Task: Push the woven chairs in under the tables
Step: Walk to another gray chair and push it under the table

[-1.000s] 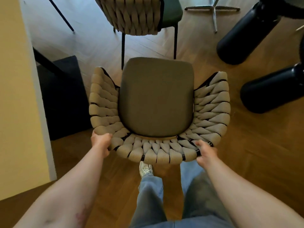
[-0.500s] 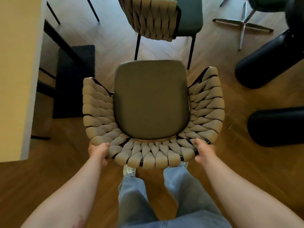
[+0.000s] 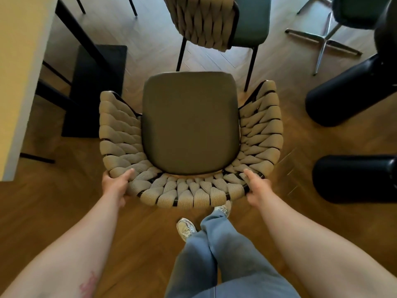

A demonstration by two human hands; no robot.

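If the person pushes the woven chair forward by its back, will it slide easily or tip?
The woven chair probably slides: smooth wooden floor. Tipping seems unlikely, with left hand and right hand gripping its back evenly.

I count two beige woven-rope chairs: the near one with a grey-brown seat cushion [image 3: 190,123] and a second with a green seat [image 3: 206,22] beyond it. One pale yellow surface [image 3: 19,61] shows at left. I see two hands, the left [image 3: 115,184] and the right [image 3: 256,189], two pale sneakers [image 3: 185,229], one chrome star-shaped chair base [image 3: 324,43], and two black cylindrical forms [image 3: 352,91].
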